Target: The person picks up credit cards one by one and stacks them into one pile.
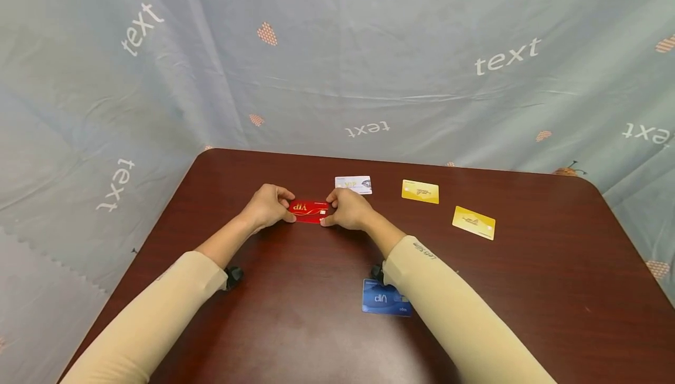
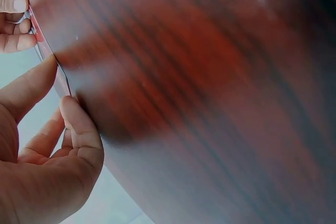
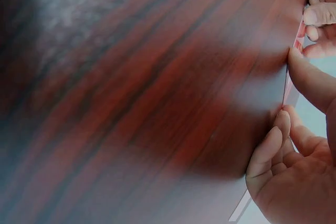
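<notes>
A red VIP card [image 1: 308,211] lies between both hands at the middle-left of the dark wooden table [image 1: 295,325]. My left hand [image 1: 267,206] pinches its left end, thumb on the near corner and fingers at the far one. At the other end, my right hand [image 1: 350,209] holds the card in the same way. Seen nearly edge-on in the left wrist view, the card [image 2: 62,80] runs between thumb and fingers; whether it touches the tabletop, I cannot tell. A white VIP card [image 1: 360,183] sits just behind my right hand, which partly covers its near edge.
Two yellow cards [image 1: 420,191] lie to the right, the second yellow card [image 1: 473,223] nearer and turned at an angle. A blue VIP card [image 1: 381,300] rests near the front, partly under my right sleeve [image 1: 448,296]. Behind the table hangs a grey-blue printed curtain [image 1: 422,79].
</notes>
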Demonstrator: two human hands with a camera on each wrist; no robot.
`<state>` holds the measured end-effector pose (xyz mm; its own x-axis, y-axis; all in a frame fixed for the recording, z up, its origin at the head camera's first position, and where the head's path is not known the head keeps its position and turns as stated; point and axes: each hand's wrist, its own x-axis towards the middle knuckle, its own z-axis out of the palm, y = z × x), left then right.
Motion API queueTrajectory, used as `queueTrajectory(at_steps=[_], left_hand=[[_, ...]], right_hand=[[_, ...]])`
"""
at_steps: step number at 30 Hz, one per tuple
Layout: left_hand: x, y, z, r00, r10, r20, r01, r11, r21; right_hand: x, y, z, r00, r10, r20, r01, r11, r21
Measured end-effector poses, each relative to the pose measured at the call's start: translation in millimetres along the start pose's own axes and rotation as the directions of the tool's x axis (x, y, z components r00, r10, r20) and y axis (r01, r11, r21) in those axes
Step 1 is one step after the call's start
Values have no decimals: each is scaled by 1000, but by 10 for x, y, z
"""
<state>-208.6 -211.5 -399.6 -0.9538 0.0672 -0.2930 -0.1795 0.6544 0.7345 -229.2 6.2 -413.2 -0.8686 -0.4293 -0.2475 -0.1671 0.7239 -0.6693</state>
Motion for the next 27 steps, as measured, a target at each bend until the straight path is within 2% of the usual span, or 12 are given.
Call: queueTrajectory(at_steps=[12,17,23,27], left_hand=[[-17,12,4,1000,11,15,-11,1000,3],[-37,9,7,1000,21,-1,-20,1000,6],[-53,-16,21,999,36,-31,-36,999,11],[-68,-27,23,999,21,-46,-22,1000,-7]], right_hand=[[-1,-28,11,999,37,-29,-38,999,-29],[-14,-32,26,998,31,-58,-32,999,-11],[-34,-36,47,993,31,-111,-23,997,71],[-42,-43,53,990,55,-132,-36,990,140]])
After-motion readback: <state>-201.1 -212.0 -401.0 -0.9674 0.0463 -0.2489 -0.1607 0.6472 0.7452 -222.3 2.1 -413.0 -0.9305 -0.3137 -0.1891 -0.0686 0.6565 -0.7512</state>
